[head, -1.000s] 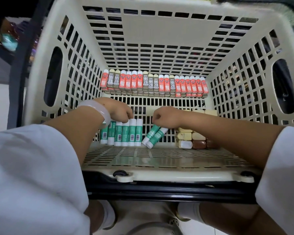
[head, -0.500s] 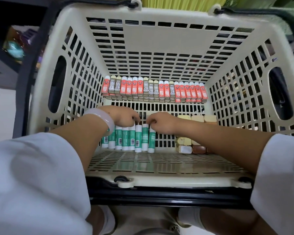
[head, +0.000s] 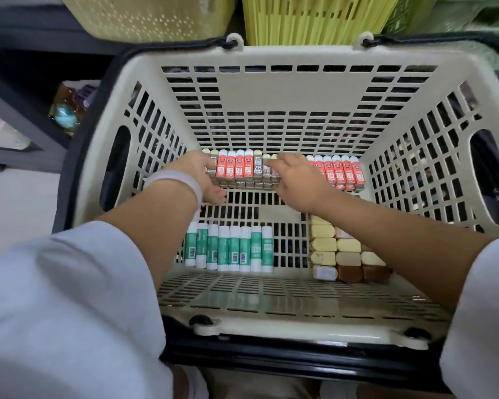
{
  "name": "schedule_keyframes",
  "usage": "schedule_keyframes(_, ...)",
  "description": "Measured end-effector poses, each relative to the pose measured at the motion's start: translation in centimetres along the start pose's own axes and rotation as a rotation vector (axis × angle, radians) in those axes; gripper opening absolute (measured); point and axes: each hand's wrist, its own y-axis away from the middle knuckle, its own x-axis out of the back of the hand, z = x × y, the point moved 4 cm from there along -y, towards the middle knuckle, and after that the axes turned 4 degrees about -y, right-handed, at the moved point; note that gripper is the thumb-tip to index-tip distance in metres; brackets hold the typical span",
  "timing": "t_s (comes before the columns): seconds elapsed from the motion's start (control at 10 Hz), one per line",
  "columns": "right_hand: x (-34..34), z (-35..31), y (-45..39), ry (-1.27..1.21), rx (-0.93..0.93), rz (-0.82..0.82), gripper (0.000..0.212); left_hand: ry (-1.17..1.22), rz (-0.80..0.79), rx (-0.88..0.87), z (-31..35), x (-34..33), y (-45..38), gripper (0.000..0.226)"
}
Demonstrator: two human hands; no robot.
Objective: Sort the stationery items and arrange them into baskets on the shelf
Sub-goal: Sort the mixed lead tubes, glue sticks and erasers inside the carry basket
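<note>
A cream slotted basket (head: 285,90) stands in front of me. A row of small red and grey "2B" boxes (head: 244,168) lines its far wall. My left hand (head: 203,180), with a pale bangle on the wrist, holds the row's left end, thumb below and fingers over the top. Over the grey boxes near the middle, my right hand (head: 297,180) curls its fingers the same way. Several green-and-white glue sticks (head: 228,249) lie side by side on the basket floor at the near left. Beige and brown erasers (head: 346,254) are stacked at the near right.
Black carry handles (head: 271,358) lie folded along the basket's rim. Behind it on the shelf stand a pale yellow basket (head: 144,15), a yellow-green basket (head: 314,18) and a green one (head: 458,21). A dark shelf frame (head: 26,110) with small items is at the left.
Both hands left the glue sticks, which now lie in one straight row, and reached forward to the far row of small boxes. The view has pulled back, so the shelf baskets show.
</note>
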Motion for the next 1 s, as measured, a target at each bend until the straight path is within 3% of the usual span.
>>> schedule_keyframes(0.1, -1.0, 1.5, 0.5, 0.086, -0.054, -0.171, 0.067, 0.107, 0.209, 0.04, -0.2, 0.1, 0.0, 0.06)
schedule_keyframes(0.2, -1.6, 2.2, 0.8, 0.082, -0.018, -0.246, 0.071, 0.512, 0.317, 0.13, -1.0, -0.3, -1.3, 0.055)
schedule_keyframes(0.3, -1.6, 2.4, 0.6, 0.066, -0.011, -0.253, 0.071, 0.72, 0.194, 0.048, -1.3, -1.0, -1.4, 0.038)
schedule_keyframes(0.4, -1.7, 2.5, 0.6, 0.067, -0.009, -0.26, 0.073, 1.138, 0.036, 0.181, -1.2, -2.2, -0.6, 0.019)
schedule_keyframes(0.8, -1.8, 2.6, 0.7, 0.066, -0.024, -0.287, 0.075, 0.88, 0.09, 0.158, -0.6, -2.8, -2.0, 0.021)
schedule_keyframes(0.9, -1.8, 2.7, 0.7, 0.061, -0.036, -0.294, 0.076, 0.372, 0.379, 0.031, 0.2, -2.2, -2.6, 0.048)
schedule_keyframes(1.0, -1.9, 2.8, 0.8, 0.083, -0.029, -0.31, 0.079, 0.124, 0.424, -0.002, 0.8, -3.6, -4.0, 0.058)
